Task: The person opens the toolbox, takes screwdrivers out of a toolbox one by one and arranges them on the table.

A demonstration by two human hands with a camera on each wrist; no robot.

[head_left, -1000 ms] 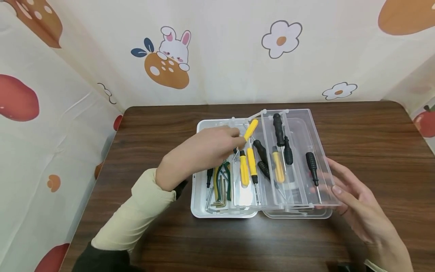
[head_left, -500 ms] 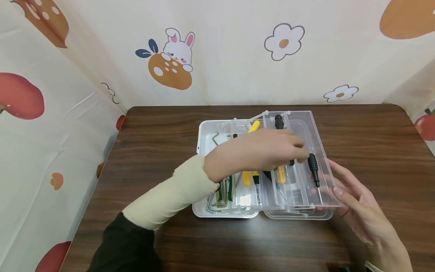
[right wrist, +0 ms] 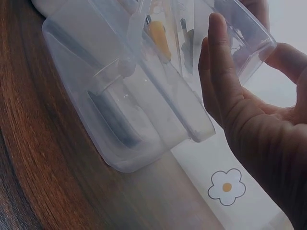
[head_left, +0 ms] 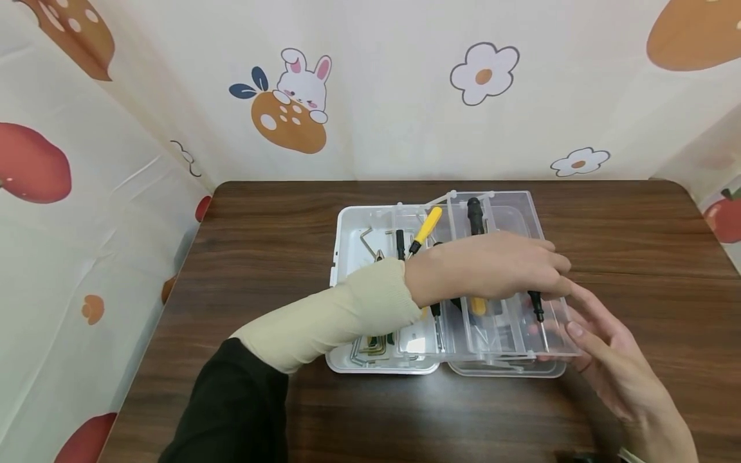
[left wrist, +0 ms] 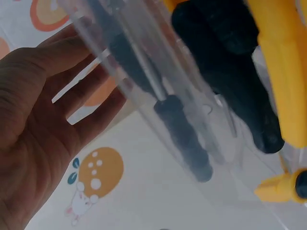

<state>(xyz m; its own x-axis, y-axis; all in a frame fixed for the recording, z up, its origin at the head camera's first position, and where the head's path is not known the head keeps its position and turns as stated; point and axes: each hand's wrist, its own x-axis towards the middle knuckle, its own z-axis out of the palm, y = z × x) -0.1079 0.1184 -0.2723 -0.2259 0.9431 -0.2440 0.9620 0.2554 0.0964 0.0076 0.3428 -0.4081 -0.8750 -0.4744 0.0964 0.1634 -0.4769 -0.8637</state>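
Setting: a dark wooden counter [head_left: 278,212] with a cream cloth backdrop printed with rabbits, flowers and mushrooms standing behind it and at both sides.

Tool box: a clear plastic fold-out tool box [head_left: 347,244] sits at the middle of the counter, its stepped trays spread open and rising toward the right.

Left compartment: the lowest white tray, at the left, holds bent metal hex keys [head_left: 367,347] and a small black-handled tool.

Middle trays: a yellow-handled screwdriver [head_left: 427,225] lies tilted near the far edge; other yellow and black handles are mostly hidden under the forearm.

Left arm: a cream sleeve [head_left: 330,315] over a black one crosses the box from lower left to right.

Left hand [head_left: 492,267]: it lies palm down across the upper trays, its fingers reaching the right end of the box. The left wrist view shows the fingers fairly straight behind the clear plastic. Its grip looks loose and open, closing round nothing.

Upper right tray: the clear top tray [head_left: 556,334] carries a black screwdriver [head_left: 535,307] lying lengthwise, its handle partly under the left hand's fingertips. A larger black handle [head_left: 475,215] shows at the far end of the next tray.

Right hand [head_left: 613,366]: it is at the right edge of the box, fingers straight and spread, the fingertips against the top tray's outer wall. Its grip is open, flat against the plastic.
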